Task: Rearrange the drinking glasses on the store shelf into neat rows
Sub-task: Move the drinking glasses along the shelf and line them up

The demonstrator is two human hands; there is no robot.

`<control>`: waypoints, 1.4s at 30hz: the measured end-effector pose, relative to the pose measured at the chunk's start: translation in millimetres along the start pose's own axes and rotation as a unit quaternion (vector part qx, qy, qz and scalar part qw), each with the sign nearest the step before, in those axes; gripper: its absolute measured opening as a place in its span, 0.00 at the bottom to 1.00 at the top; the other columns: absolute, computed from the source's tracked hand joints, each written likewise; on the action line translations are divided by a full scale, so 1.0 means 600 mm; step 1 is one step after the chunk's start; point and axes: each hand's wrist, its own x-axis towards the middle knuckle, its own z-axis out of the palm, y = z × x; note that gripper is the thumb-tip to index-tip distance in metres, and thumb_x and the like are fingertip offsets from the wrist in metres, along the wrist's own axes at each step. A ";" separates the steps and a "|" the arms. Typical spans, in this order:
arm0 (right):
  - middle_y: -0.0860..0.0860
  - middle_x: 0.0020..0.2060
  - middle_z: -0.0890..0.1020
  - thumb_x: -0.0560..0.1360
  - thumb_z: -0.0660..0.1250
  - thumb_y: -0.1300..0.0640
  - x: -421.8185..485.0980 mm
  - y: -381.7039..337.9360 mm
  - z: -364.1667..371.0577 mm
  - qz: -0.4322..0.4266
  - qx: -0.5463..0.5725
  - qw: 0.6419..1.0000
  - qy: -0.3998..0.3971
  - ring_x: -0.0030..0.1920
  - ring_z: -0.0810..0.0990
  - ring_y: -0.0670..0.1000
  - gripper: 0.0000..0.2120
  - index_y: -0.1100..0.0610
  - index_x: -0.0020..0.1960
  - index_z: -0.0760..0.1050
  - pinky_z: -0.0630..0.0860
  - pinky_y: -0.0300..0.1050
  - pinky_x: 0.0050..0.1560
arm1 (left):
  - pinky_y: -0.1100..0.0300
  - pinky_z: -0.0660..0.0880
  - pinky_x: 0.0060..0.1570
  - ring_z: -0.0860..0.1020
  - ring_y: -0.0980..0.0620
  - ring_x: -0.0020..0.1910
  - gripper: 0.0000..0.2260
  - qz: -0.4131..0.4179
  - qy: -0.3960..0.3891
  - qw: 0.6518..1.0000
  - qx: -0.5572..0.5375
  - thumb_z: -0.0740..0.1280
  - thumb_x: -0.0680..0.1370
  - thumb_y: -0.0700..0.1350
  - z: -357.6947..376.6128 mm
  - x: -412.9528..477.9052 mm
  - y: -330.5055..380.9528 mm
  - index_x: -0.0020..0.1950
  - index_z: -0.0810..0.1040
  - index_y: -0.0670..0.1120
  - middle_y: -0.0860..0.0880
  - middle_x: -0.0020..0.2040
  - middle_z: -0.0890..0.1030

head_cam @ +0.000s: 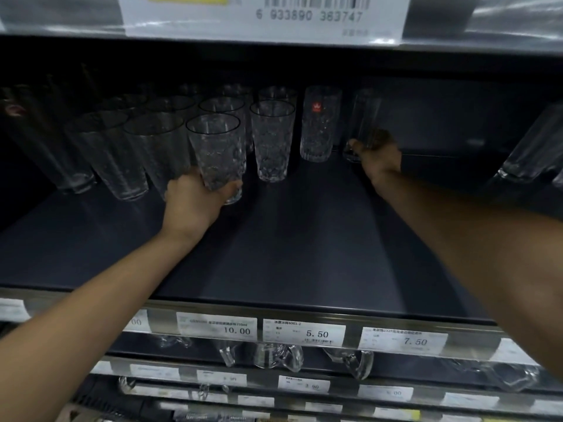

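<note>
My left hand (195, 199) grips the base of a clear patterned glass (216, 147) at the front of the dark shelf (304, 239). Deep on the shelf, my right hand (377, 153) is wrapped round the lower part of a tall plain glass (364, 117). Between the two stand a patterned glass (272, 138) and a taller patterned glass with a red sticker (320, 123). Several more glasses stand behind and to the left in rough rows.
Plain tumblers (134, 153) crowd the left side. More tall glasses (530, 147) lean in at the far right. Price labels (304, 332) line the shelf's front rail, with glass mugs (274, 356) on the shelf below. An upper shelf edge (274, 41) hangs overhead.
</note>
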 end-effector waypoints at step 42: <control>0.50 0.63 0.77 0.78 0.69 0.48 -0.089 -0.017 -0.077 0.025 -0.041 0.991 -0.124 0.58 0.76 0.48 0.26 0.55 0.73 0.68 0.73 0.40 0.59 | 0.57 0.73 0.52 0.79 0.41 0.57 0.12 -0.065 -0.196 0.976 0.075 0.69 0.75 0.56 -0.084 -0.037 0.046 0.49 0.82 0.49 0.44 0.53 0.83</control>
